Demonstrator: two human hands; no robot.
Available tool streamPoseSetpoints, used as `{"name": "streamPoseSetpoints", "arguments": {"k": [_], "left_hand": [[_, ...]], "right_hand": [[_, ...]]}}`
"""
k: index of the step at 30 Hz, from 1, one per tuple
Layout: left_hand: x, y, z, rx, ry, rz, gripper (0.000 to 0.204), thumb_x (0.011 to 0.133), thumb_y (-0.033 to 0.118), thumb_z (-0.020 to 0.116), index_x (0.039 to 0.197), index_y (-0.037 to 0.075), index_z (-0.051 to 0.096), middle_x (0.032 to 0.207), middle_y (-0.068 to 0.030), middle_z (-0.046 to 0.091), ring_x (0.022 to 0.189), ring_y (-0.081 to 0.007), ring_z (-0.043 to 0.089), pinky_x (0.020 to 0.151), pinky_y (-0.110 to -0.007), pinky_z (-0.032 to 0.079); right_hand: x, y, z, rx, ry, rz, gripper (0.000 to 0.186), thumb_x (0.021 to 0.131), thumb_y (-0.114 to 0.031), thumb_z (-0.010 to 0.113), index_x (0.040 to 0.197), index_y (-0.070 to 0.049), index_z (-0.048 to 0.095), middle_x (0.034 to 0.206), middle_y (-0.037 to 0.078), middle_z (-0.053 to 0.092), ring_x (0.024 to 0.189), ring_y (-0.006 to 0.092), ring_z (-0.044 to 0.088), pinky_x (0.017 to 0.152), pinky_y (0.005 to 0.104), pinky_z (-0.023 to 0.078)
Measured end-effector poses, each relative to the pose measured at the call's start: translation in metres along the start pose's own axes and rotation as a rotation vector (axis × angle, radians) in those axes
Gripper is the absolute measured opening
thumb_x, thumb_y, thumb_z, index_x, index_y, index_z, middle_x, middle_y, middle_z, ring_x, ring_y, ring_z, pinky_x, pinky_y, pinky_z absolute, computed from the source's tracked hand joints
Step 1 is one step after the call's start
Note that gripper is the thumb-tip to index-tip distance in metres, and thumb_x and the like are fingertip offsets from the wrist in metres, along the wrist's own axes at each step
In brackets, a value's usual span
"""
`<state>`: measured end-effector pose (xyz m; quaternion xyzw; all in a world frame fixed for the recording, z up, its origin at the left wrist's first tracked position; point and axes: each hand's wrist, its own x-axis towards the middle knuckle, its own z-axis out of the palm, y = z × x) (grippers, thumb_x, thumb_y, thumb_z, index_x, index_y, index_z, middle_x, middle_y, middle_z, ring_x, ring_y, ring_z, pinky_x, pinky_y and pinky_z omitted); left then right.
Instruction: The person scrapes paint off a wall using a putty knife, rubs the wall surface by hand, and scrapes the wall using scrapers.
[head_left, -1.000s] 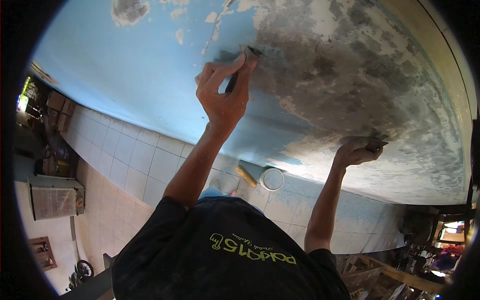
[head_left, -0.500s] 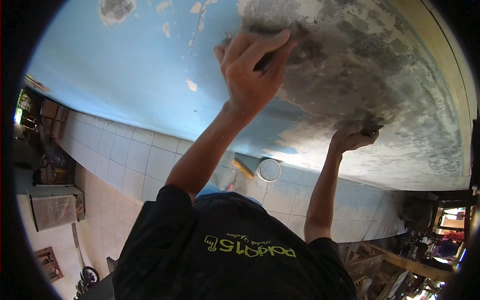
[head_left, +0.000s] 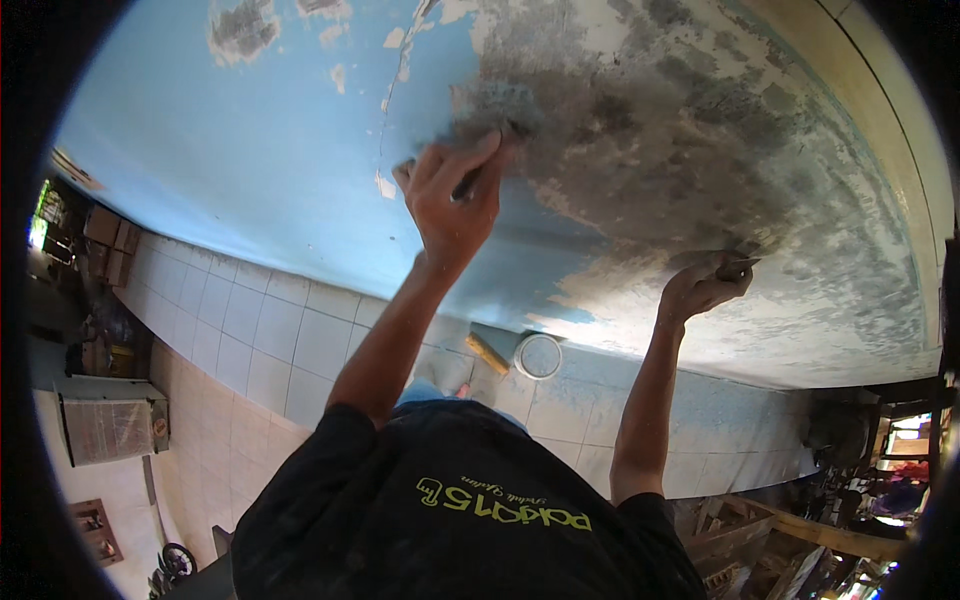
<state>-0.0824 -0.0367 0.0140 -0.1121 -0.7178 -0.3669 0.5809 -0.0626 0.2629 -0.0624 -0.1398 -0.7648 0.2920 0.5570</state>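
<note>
A light-blue wall [head_left: 300,190] fills the far side, with a large grey patch [head_left: 640,170] where paint has come off. My left hand [head_left: 455,205] is closed at the patch's left edge, its fingers bent against the wall around a small dark piece that looks like sandpaper, mostly hidden by the fingers. Lower on the right, my right hand [head_left: 700,287] is closed too, at the patch's lower part. From its fingertips sticks the thin edge of a folded sheet of sandpaper [head_left: 741,268].
At the wall's foot a white round bucket [head_left: 539,357] stands on the tiled floor beside a yellowish roller-shaped thing [head_left: 487,353]. A wooden frame [head_left: 790,530] is at lower right. Far left are a glass-fronted cabinet [head_left: 115,425] and boxes [head_left: 110,240].
My left hand has moved down and to the left along the wall, off the upper part of the grey patch. My right hand has shifted only slightly, still closed on its sheet.
</note>
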Motion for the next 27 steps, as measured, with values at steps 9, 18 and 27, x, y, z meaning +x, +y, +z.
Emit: {"name": "streamPoseSetpoints", "arguments": {"k": [9,18,27], "left_hand": [[-0.006,-0.015,-0.011,-0.023,0.039,-0.148,0.017,0.067,0.009,0.079,0.081,0.015,0.072,0.07,0.0052,0.062,0.062,-0.0077,0.053,0.066,-0.028,0.029],[0.025,0.002,-0.002,-0.079,0.151,-0.098,0.018,0.068,0.008,0.078,0.084,0.012,0.071,0.073,0.0035,0.063,0.065,-0.01,0.055,0.067,-0.029,0.032],[0.058,0.022,0.013,-0.109,0.152,0.046,0.016,0.069,0.013,0.077,0.083,0.018,0.071,0.078,0.0031,0.065,0.072,-0.0118,0.056,0.072,-0.031,0.028]], "right_hand": [[-0.001,0.0,0.006,0.017,0.055,-0.038,0.063,0.095,-0.041,0.041,0.126,0.01,0.023,0.11,0.022,0.036,0.097,0.028,0.043,0.084,0.0426,0.039],[-0.001,0.003,0.008,0.074,0.098,0.014,0.068,0.093,-0.046,0.044,0.125,0.011,0.025,0.111,0.022,0.036,0.098,0.0293,0.043,0.084,0.0426,0.038],[-0.001,0.004,0.008,0.053,0.073,0.016,0.066,0.093,-0.037,0.047,0.129,0.013,0.021,0.115,0.021,0.036,0.102,0.0275,0.043,0.088,0.0423,0.038]]}}
